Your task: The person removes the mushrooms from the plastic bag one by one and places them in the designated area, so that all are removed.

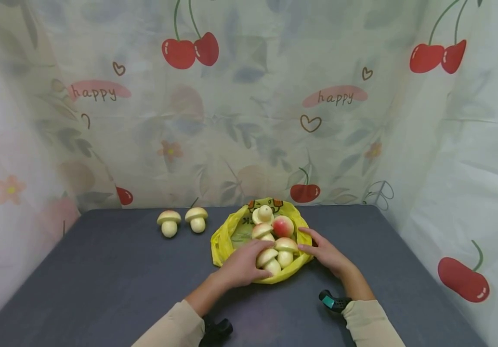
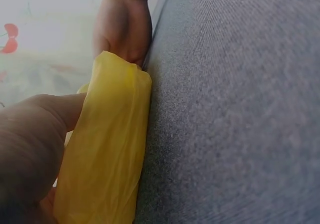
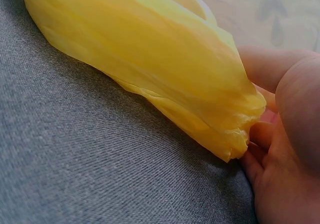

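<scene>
A yellow plastic bag (image 1: 222, 246) lies with its mouth rolled back, holding several toy mushrooms with cream stems. My left hand (image 1: 243, 264) reaches over the bag's near-left rim, its fingers and thumb on either side of a front mushroom (image 1: 269, 264). In the left wrist view the thumb (image 2: 65, 108) goes in over the rim. My right hand (image 1: 329, 253) pinches the bag's right edge. The right wrist view shows the thumb (image 3: 270, 66) inside the rim and the other fingers outside, low by the tabletop. Another mushroom (image 1: 285, 250) sits between the hands.
Two more toy mushrooms, one (image 1: 168, 223) left of the other (image 1: 196, 219), stand at the back left of the dark grey table (image 1: 114, 279). A round red-and-cream piece (image 1: 282, 226) sits in the bag. Printed curtains (image 1: 240, 120) surround the table's back and sides.
</scene>
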`<control>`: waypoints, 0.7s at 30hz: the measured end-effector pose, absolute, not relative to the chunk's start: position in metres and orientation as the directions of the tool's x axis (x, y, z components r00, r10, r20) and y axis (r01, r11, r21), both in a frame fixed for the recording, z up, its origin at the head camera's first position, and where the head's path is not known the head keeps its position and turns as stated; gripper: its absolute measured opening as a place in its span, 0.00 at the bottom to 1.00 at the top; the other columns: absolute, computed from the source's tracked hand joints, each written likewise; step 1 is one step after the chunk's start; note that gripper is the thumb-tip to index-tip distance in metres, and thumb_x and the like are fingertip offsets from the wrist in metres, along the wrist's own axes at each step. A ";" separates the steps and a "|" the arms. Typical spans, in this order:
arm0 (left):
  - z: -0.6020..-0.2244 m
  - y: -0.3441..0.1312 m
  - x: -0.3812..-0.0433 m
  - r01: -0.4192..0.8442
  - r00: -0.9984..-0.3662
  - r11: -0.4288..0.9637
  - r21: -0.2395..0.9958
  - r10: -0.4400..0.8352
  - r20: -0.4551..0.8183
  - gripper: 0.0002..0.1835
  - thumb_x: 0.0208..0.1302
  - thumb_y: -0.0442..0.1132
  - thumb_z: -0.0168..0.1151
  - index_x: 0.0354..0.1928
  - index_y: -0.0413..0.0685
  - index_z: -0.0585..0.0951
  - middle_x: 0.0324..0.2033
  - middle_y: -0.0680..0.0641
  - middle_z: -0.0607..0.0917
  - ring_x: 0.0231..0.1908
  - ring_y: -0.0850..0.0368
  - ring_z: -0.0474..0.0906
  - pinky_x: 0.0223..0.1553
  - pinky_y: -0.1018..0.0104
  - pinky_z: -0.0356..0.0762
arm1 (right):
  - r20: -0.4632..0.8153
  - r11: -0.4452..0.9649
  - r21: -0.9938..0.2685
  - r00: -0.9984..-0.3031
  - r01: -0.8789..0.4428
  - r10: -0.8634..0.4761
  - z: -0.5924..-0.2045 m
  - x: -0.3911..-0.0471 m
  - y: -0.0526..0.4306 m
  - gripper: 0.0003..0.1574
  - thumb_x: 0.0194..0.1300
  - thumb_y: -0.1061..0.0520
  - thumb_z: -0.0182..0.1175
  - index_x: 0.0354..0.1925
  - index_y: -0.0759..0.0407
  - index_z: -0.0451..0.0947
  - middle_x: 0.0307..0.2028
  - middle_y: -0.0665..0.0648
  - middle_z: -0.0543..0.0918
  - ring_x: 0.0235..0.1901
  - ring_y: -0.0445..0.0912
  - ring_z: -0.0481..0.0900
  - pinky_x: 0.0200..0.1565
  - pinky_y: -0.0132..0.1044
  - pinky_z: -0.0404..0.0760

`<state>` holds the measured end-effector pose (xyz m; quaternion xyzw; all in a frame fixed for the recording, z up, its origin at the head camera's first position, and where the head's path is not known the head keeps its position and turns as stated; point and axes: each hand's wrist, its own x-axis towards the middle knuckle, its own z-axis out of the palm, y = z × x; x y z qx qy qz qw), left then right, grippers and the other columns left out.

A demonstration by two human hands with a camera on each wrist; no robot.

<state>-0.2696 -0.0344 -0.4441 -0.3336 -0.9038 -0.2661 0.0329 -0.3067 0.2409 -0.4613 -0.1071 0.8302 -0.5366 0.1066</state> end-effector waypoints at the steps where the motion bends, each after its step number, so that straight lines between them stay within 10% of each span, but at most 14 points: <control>1: -0.444 -0.034 -0.270 0.623 -0.773 0.638 0.453 0.590 0.233 0.37 0.55 0.51 0.73 0.68 0.58 0.71 0.61 0.53 0.75 0.59 0.56 0.71 0.58 0.58 0.69 | -0.062 0.402 -0.914 -0.955 -0.063 -0.292 -0.461 -0.307 0.241 0.41 0.70 0.47 0.59 0.74 0.56 0.55 0.73 0.65 0.53 0.71 0.59 0.49 0.68 0.58 0.50; 21: -0.449 -0.028 -0.268 0.606 -0.793 0.695 0.387 0.565 0.226 0.42 0.54 0.54 0.73 0.71 0.66 0.66 0.60 0.54 0.73 0.55 0.55 0.74 0.49 0.54 0.76 | -0.062 0.404 -0.913 -0.955 -0.064 -0.291 -0.461 -0.306 0.240 0.44 0.68 0.44 0.60 0.74 0.56 0.55 0.72 0.65 0.53 0.71 0.60 0.49 0.68 0.58 0.51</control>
